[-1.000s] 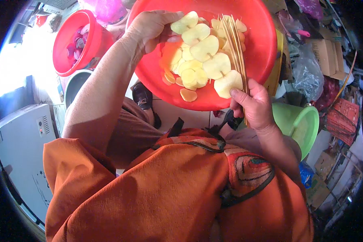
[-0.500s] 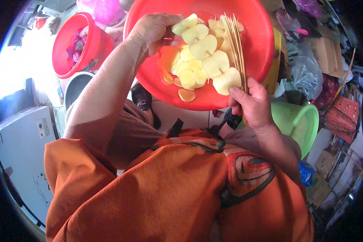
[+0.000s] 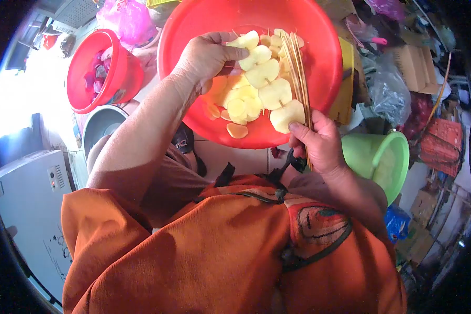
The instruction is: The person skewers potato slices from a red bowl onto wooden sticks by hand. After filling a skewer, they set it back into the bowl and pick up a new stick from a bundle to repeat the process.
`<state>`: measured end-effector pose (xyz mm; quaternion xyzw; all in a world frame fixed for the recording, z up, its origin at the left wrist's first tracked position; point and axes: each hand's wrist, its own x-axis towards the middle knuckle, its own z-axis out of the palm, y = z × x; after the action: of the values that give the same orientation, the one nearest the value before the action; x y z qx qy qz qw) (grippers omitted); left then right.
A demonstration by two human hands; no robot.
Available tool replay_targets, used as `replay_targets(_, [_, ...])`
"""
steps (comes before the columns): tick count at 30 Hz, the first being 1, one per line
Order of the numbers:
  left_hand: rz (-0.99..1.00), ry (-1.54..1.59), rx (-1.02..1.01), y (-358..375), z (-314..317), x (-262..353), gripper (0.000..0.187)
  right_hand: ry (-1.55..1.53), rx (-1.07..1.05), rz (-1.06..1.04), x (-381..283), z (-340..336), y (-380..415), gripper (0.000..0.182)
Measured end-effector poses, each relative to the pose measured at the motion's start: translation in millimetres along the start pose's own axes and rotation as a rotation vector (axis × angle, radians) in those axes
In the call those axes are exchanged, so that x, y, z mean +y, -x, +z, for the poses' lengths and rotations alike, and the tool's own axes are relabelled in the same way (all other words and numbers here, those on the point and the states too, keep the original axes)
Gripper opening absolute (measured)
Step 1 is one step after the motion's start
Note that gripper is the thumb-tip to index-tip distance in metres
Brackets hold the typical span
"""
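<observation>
Tan, slender wooden sticks fill the closed right hand, its thumb on a skewered row of round pale-yellow slices — the left hand pinches the far end — over the round red plastic basin. Squeezing too hard could split one.

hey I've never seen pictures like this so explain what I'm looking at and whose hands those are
There's no robot: these are a person's own bare hands, seen by a head-worn camera looking forward and down, the only viewpoint here. The left hand holds the far end of a row of skewered pale slices. The right hand holds the near end, together with a bundle of thin sticks. Beneath them, loose slices lie in a red basin.
</observation>
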<state>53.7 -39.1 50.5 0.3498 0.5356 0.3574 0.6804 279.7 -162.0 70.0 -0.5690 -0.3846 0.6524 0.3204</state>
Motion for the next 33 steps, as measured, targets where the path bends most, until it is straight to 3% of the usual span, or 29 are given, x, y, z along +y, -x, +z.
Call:
replay_targets(7, [0.031, -0.039, -0.053, -0.1, 0.8, -0.5, 0.039, -0.036, 0.018, -0.022, 6.4, -3.3, 6.2, 0.02])
replay_targets(14, [0.026, -0.075, 0.086, -13.1, -27.4, 1.5, 0.049, -0.182, 0.277, -0.059, 15.5, -15.2, -5.2, 0.016])
replay_targets(20, [0.03, -0.135, 0.125, -15.1, -34.5, -8.2, 0.048, -0.216, 0.289, -0.065, 11.6, -7.8, -9.6, 0.016])
replay_targets(23, [0.048, -0.353, 0.149, -34.3, -48.4, -25.6, 0.044, -0.203, 0.294, -0.058, 9.7, -7.8, -13.4, 0.018])
replay_targets(25, [0.182, -0.861, 0.107, -51.9, -63.8, -44.8, 0.038, -0.187, 0.286, -0.059, 9.7, -8.4, -14.8, 0.02])
replay_targets(26, [0.18, -0.86, 0.106, -48.6, -60.4, -42.5, 0.038, -0.173, 0.289, -0.03, 9.9, -8.5, -15.1, 0.023])
replay_targets(28, [0.176, -1.172, 0.085, -40.7, -52.7, -40.2, 0.037, -0.159, 0.291, 0.002, 8.8, -8.3, -14.5, 0.025])
replay_targets(33, [0.221, -1.435, -0.033, -33.0, -40.7, -48.7, 0.039, 0.099, 0.21, 0.155, -4.9, -14.7, -2.5, 0.035])
